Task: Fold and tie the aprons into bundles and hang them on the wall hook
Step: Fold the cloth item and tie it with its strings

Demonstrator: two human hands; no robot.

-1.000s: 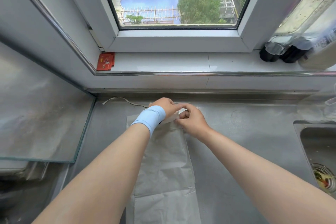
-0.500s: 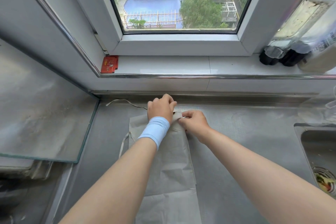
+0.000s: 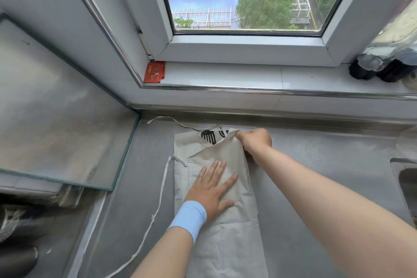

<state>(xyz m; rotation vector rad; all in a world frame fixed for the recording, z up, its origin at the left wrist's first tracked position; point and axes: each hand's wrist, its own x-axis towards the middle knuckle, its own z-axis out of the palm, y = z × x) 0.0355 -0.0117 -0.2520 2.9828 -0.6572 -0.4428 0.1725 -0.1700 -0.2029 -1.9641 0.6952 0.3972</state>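
Observation:
A beige apron (image 3: 225, 232) lies folded lengthwise on the steel counter (image 3: 316, 165), running from the back wall toward me. A black print (image 3: 208, 136) shows at its far end under a folded flap. My left hand (image 3: 212, 189), with a light blue wristband, presses flat on the middle of the cloth, fingers spread. My right hand (image 3: 255, 140) pinches the far right corner of the folded flap. One apron tie (image 3: 158, 207) trails down the left side, and another tie (image 3: 171, 121) lies along the back edge. No wall hook is in view.
A glass panel (image 3: 56, 119) leans over the counter's left side. A sink (image 3: 406, 180) sits at the right edge. On the window sill (image 3: 225, 74) are a red packet (image 3: 154, 72) and dark bottles (image 3: 379, 67).
My left hand has moved back from the far end and now lies flat on the cloth's middle. My right hand has folded a flap over, and the black print shows. The view has come closer.

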